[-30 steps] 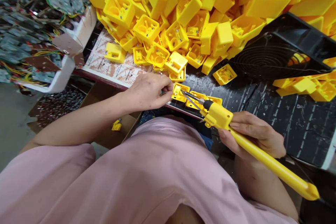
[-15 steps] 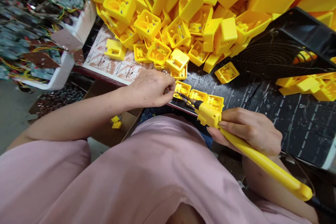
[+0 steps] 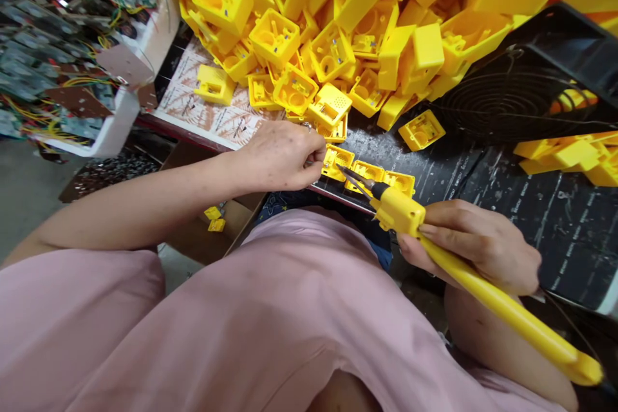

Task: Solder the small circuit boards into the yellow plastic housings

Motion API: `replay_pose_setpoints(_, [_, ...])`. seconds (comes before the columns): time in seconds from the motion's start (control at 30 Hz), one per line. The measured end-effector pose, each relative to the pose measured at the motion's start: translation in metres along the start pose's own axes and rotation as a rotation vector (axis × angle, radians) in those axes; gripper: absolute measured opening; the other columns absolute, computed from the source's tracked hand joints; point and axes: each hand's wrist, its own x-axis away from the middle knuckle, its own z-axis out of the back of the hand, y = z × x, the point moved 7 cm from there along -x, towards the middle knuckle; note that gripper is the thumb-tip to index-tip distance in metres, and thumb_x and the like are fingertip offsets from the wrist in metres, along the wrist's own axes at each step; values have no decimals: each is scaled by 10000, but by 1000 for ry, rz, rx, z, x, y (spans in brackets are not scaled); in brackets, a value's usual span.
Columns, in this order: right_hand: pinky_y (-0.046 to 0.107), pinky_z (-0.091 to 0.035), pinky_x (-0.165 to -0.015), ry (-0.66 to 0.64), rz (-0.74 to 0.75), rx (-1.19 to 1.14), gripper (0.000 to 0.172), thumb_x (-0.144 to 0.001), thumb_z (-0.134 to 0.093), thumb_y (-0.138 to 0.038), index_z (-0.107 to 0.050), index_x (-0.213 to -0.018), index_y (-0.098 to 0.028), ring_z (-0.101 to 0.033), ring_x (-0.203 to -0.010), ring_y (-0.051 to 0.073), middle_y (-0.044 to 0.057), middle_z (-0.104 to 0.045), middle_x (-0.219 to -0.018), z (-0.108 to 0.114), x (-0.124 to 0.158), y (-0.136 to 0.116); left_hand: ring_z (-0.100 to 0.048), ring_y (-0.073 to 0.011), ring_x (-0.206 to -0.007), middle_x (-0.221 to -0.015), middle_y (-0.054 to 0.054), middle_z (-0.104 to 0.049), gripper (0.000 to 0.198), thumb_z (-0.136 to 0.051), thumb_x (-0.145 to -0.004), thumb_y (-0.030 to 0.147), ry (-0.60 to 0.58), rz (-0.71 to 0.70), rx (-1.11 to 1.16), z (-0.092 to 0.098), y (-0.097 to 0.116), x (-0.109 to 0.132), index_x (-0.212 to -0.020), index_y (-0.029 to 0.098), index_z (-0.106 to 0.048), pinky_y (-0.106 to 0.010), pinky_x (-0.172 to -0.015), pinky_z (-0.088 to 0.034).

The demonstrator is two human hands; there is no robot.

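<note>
My right hand (image 3: pixel 476 244) is wrapped round the yellow handle of a soldering iron (image 3: pixel 400 209). Its dark tip, with a thin metal tube beside it, points left at the nearest of three small yellow plastic casings. That left casing (image 3: pixel 337 162) lies open side up near the table edge, and the tip is over its right side. Against its left side is my left hand (image 3: pixel 284 156), fingers curled and pressed together; what they pinch, if anything, is hidden. The middle casing (image 3: pixel 365 174) and right casing (image 3: pixel 400 183) continue the row, partly behind the iron.
A big heap of yellow casings (image 3: pixel 333 55) covers the table's far side. A black fan (image 3: pixel 512 90) stands at the right, with more casings beside it. Circuit boards with wires (image 3: pixel 62 58) fill a white foam box (image 3: pixel 109 125) at the left. Below is a cardboard box (image 3: pixel 197 232).
The soldering iron and my right hand have drawn back a little to the right and down. My left hand stays by the left casing. The whole view has shifted slightly.
</note>
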Motion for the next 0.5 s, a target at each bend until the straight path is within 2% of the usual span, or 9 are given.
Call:
replay_pose_setpoints(0.13, [188,-591,-582,-49,-3,-37,290,-843,-833,-153,-596,-1009,-183,-693,-633,108,5,-709,-735,-6,-5,-1,-689,-198,-733,-715,-20,-711,198,-549,-798,280,32,8,-5,1,-1,0,-801,197,-729,-283,-585,-312])
replay_pose_setpoints(0.2, [211,-635,-647,-53,15,-13,390,-793,-869,-131,-628,-1098,-156,-728,-673,135,25,-741,-774,-6,-5,-2,-689,-199,-733,-720,-21,-713,198,-547,-799,277,29,5,8,1,-2,0,-805,197,-728,-283,-589,-323])
replay_pose_setpoints(0.27, [225,-650,-644,-33,12,-2,434,-773,-882,-130,-646,-1137,-145,-740,-680,152,35,-759,-799,-5,-3,-1,-682,-195,-728,-731,-21,-718,204,-541,-804,271,14,0,32,-1,-2,0,-817,196,-730,-282,-603,-343])
replay_pose_setpoints(0.4, [224,-578,-472,50,-57,-119,304,-790,-837,-98,-652,-1021,-168,-706,-594,167,21,-714,-719,-4,5,7,-662,-190,-710,-743,-26,-719,215,-535,-805,261,2,12,83,-3,-3,0,-845,192,-735,-280,-629,-372])
replay_pose_setpoints(0.5, [227,-568,-457,97,-86,-165,323,-724,-816,1,-634,-917,-183,-702,-597,176,21,-697,-710,-4,7,10,-669,-199,-724,-762,-32,-727,220,-531,-802,267,15,8,102,-4,-4,0,-846,191,-732,-285,-622,-371])
